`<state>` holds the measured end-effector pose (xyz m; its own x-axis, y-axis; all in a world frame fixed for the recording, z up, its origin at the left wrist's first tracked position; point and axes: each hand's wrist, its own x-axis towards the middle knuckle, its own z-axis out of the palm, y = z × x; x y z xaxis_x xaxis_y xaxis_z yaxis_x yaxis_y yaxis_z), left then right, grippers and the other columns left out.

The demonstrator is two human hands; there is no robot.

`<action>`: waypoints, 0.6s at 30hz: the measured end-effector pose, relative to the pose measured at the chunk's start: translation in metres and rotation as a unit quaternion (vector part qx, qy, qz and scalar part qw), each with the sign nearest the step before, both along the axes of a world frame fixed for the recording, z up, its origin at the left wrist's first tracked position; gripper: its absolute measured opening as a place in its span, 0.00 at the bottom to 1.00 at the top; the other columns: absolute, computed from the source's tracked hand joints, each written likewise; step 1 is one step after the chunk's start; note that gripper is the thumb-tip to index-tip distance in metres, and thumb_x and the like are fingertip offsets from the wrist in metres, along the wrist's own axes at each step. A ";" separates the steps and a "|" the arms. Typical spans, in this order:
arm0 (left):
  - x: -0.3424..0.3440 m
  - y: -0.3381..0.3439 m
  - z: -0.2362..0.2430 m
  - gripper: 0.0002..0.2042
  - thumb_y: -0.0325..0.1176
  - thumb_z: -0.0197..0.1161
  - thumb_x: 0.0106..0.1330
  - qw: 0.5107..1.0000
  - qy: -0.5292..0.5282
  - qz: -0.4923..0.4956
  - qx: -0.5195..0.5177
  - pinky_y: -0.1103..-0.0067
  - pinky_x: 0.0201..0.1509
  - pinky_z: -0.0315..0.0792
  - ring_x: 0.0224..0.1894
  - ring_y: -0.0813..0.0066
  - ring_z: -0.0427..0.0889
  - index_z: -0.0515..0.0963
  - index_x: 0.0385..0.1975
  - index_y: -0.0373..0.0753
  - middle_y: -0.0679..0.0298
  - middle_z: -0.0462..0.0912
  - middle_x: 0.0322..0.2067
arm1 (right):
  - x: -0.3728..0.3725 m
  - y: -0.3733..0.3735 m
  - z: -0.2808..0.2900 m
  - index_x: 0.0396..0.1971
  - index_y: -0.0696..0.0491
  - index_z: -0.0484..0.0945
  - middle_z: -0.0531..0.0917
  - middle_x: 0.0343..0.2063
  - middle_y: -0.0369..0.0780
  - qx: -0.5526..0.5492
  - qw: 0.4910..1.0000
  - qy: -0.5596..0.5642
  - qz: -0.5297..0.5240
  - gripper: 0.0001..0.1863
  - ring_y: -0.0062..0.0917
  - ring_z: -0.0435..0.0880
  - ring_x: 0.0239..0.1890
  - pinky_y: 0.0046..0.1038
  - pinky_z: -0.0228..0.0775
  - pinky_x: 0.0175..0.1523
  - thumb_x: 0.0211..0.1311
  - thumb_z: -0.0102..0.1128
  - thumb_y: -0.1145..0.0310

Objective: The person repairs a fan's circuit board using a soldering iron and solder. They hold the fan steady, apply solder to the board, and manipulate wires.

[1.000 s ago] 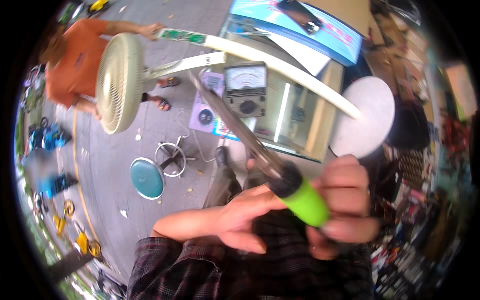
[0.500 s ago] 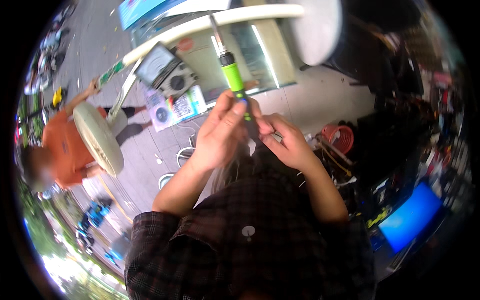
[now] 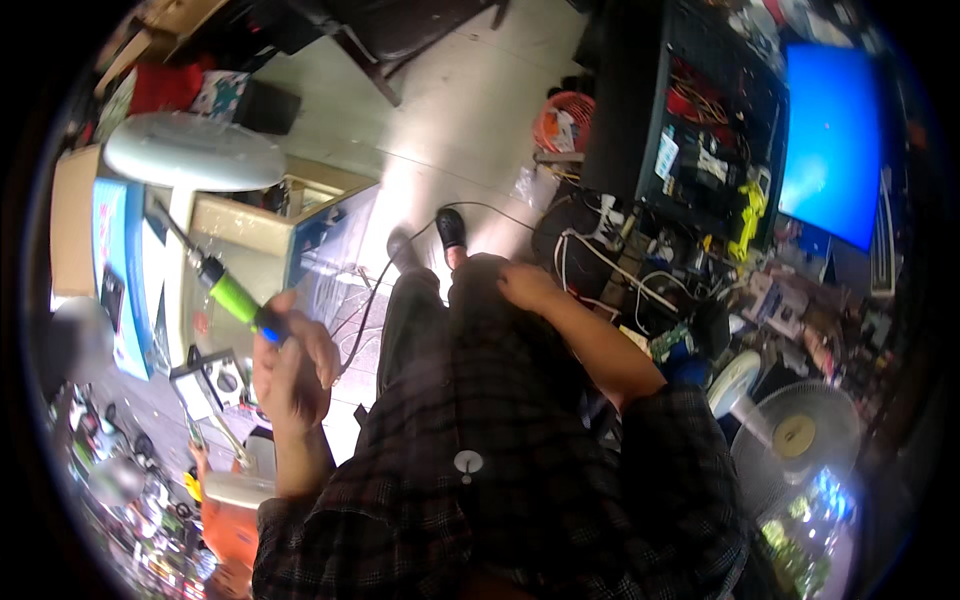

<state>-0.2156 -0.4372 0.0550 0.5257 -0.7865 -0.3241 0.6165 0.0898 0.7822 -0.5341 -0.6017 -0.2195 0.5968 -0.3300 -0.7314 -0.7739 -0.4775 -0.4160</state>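
My left hand (image 3: 295, 365) is closed round a soldering iron (image 3: 232, 298) with a green-and-dark handle, its metal tip pointing up and left; a blue light shows on the handle. A black cord (image 3: 366, 312) runs from near that hand across to the right. My right hand (image 3: 522, 285) rests against my trouser leg at the thigh, its fingertips too unclear to tell if open or closed. Left of the iron are a glass-sided counter (image 3: 224, 228), a white round base (image 3: 205, 150) with a pole, and an analog meter (image 3: 205, 383).
A person in orange (image 3: 230, 533) stands beside a fan at lower left. To the right are an open black case (image 3: 682, 165) of tools and cables, a lit blue monitor (image 3: 828, 140), tangled white leads and a standing fan (image 3: 795, 435). A red basket (image 3: 562, 122) and a chair (image 3: 420, 30) are ahead.
My view has turned toward the workbench. The iron has swung to the left in my left hand; my right hand has left it and moved to my thigh.
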 end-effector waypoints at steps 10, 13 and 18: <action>0.002 0.003 -0.024 0.31 0.38 0.60 0.73 0.997 0.055 -0.045 0.044 0.84 0.16 0.61 0.15 0.80 0.63 0.56 0.70 0.36 0.65 0.64 0.24 | -0.108 -0.056 -0.037 0.38 0.53 0.85 0.86 0.38 0.44 -0.273 0.949 0.138 0.072 0.10 0.37 0.86 0.44 0.36 0.81 0.46 0.62 0.56 0.68; 0.011 0.015 -0.031 0.29 0.39 0.58 0.75 0.997 0.060 -0.038 0.023 0.85 0.17 0.62 0.16 0.80 0.63 0.55 0.70 0.36 0.64 0.65 0.25 | -0.123 -0.101 -0.066 0.38 0.51 0.84 0.87 0.38 0.45 -0.267 0.942 0.200 0.044 0.10 0.39 0.86 0.45 0.37 0.81 0.47 0.66 0.53 0.66; 0.023 0.045 -0.041 0.25 0.43 0.54 0.76 0.992 0.083 -0.038 0.090 0.80 0.20 0.58 0.18 0.77 0.63 0.60 0.68 0.41 0.65 0.66 0.25 | -0.136 -0.132 -0.081 0.60 0.51 0.75 0.77 0.60 0.47 -0.177 0.922 0.301 0.165 0.19 0.39 0.78 0.62 0.40 0.74 0.62 0.75 0.45 0.62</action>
